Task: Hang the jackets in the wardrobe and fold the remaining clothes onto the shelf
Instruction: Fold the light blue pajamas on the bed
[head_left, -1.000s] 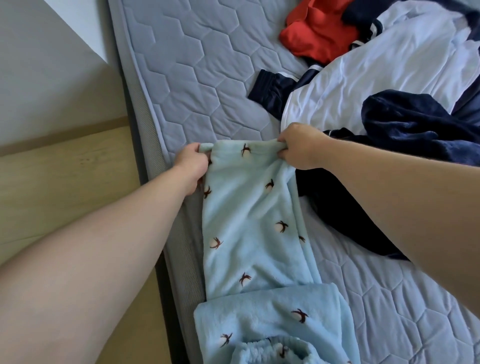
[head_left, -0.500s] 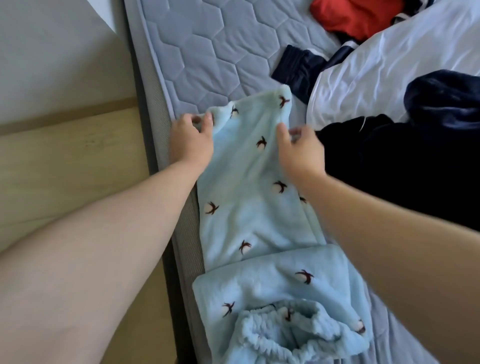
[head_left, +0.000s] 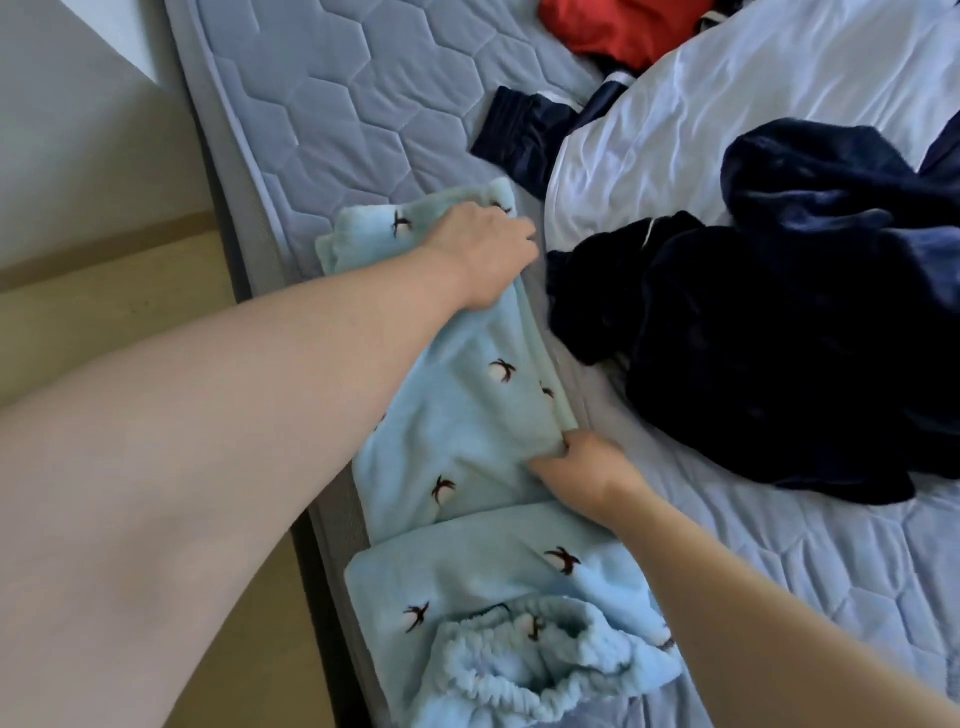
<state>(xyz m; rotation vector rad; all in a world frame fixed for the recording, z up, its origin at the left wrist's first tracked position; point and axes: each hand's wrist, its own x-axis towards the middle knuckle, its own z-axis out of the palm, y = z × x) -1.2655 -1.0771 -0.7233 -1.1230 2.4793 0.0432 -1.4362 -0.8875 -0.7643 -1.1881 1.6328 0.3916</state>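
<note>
Folding a pair of pale blue fleece trousers at the near edge of a quilted mattress, a person presses the left hand flat, fingers extended, on the far cuff end, while the right hand pinches the right-hand edge between thumb and fingers. Soft, light and limp, the fleece should fold easily but sag; gripping edges or the elastic waistband looks best. Dark navy clothing lies just beside.

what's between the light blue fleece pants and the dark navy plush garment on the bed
Head view: only a narrow bare strip of grey quilted mattress separates the light blue fleece pants from the dark navy plush garment.
</note>
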